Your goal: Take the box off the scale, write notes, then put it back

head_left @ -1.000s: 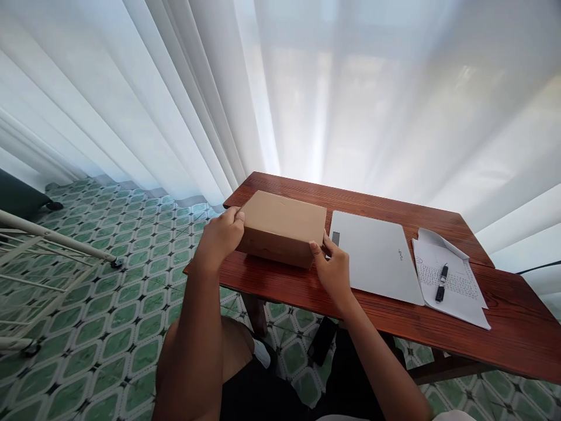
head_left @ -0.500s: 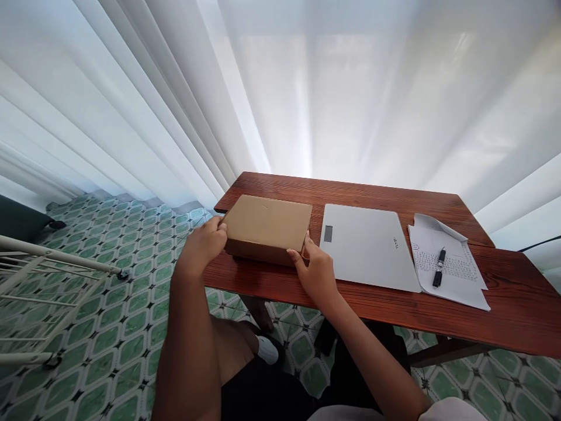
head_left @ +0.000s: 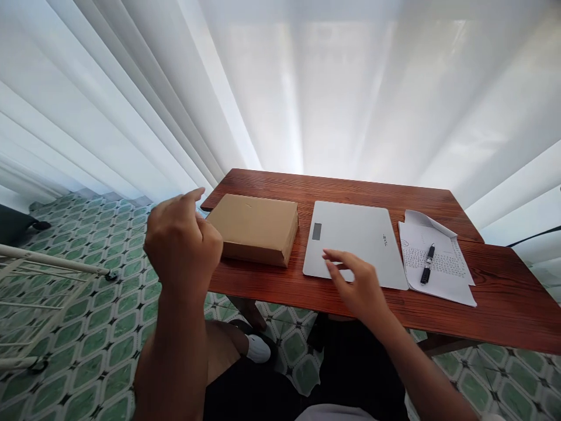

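A brown cardboard box (head_left: 254, 228) lies flat on the left end of the red-brown wooden table (head_left: 504, 304). My left hand (head_left: 182, 245) is raised in the air just left of the box, off it, fingers loosely curled and holding nothing. My right hand (head_left: 357, 283) hovers over the near edge of a closed silver laptop (head_left: 355, 240), fingers stretched out and apart, slightly blurred. Neither hand touches the box.
Handwritten white papers (head_left: 438, 263) with a black pen (head_left: 426, 266) on top lie right of the laptop. White curtains hang behind the table. A white metal rack (head_left: 39, 280) stands on the green tiled floor at left.
Both hands let go of the box, which now rests on the table. My left hand lifted up and back; my right hand moved right, over the laptop.
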Demonstrator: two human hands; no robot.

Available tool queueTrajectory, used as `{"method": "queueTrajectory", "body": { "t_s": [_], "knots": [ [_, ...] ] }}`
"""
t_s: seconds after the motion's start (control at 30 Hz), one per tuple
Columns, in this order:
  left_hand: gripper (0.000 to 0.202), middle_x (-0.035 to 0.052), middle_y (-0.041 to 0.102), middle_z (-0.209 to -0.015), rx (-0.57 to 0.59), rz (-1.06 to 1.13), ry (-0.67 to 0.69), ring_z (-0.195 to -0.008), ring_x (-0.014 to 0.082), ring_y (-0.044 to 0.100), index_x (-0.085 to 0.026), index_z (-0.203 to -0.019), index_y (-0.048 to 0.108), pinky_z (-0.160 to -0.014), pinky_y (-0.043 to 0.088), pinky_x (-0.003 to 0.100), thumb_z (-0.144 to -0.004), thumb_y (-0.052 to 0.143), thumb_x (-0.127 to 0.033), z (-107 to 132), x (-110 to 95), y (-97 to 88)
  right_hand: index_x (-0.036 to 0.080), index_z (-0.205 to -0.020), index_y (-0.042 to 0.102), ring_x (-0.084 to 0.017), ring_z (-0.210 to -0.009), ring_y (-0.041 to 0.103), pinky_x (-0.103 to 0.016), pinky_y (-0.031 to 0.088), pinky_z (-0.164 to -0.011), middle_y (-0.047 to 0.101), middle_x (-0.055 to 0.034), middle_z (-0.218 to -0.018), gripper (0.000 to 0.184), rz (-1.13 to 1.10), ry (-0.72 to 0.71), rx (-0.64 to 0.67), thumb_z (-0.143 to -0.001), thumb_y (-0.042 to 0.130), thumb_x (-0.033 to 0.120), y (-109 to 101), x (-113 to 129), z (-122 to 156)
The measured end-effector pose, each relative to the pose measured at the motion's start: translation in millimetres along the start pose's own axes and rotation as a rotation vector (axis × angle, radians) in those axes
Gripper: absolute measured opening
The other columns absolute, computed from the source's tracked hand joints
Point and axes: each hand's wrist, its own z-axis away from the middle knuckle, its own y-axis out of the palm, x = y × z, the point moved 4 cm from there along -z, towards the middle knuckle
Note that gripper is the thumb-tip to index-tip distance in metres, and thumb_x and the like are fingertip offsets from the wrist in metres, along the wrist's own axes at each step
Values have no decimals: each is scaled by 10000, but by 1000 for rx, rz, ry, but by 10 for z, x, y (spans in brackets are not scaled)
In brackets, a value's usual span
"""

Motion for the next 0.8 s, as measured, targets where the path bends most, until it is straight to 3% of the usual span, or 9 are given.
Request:
{"method": "queueTrajectory", "body": {
  "t_s": [0.1,0.17,0.27,0.33,0.4,0.47,0.6,0.7,0.8],
  "knots": [
    [461,87,703,-1175,-138,156,325,-1191,278,612,-202,-1310,621,-1048,471,453,-898,427,-125,179,-549,-190,237,-1101,742,-169,-788,689,-317,576,-731,748,-36,-991,249,219,-70,-99,-990,554,357,-595,-71,135],
    [495,73,710,-1161,-121,269,498,-1154,263,631,-195,-1302,598,-1026,476,437,-840,468,-76,343,-911,-215,245,-1064,747,-152,-691,639,-299,530,-657,736,-28,-923,225,387,-108,-175,-987,562,348,-982,-184,219],
    [419,98,725,-1085,-19,405,737,-1088,253,646,-127,-1227,618,-927,502,401,-826,510,-75,654,-1447,-124,226,-1102,750,-136,-598,545,-302,464,-634,710,-36,-856,259,643,-134,-214,-994,547,346,-1496,-473,291],
    [321,117,722,-1069,17,485,919,-1033,252,647,-97,-1178,652,-879,500,387,-896,512,-158,909,-1792,-25,218,-1107,752,-141,-593,523,-302,440,-641,681,-32,-790,284,765,-143,-198,-993,532,356,-1784,-721,293],
    [267,117,711,-1024,31,523,1144,-974,232,653,-90,-1123,672,-826,503,357,-931,549,-229,1202,-2124,96,232,-1142,742,-167,-719,603,-298,417,-651,710,-45,-877,311,854,-121,-141,-994,494,347,-2006,-987,267],
    [246,117,705,-969,13,582,1313,-941,225,656,-94,-1085,685,-797,499,349,-948,542,-240,1482,-2415,230,246,-1138,737,-196,-849,643,-299,391,-655,726,-52,-965,329,898,-60,-68,-977,469,348,-2155,-1234,230],
    [234,109,697,-901,-14,680,1536,-883,217,660,-111,-1052,687,-732,487,343,-968,478,-176,1938,-2894,560,214,-1079,701,-191,-684,593,-306,338,-649,685,-42,-783,348,854,189,-49,-953,405,346,-2261,-1580,168],
    [252,115,699,-947,-33,692,1580,-896,228,660,-113,-1057,684,-706,478,350,-970,452,-158,2120,-3123,810,205,-1080,667,-200,-626,547,-306,273,-635,626,-37,-677,370,918,298,-44,-955,345,338,-2200,-1702,146],
    [271,138,694,-1034,-12,672,1572,-954,255,657,-102,-1096,671,-753,488,379,-971,441,-170,2189,-3211,987,201,-1038,655,-192,-605,519,-306,233,-625,612,-45,-673,350,989,342,-5,-953,338,324,-2140,-1774,148]
  ]
}}
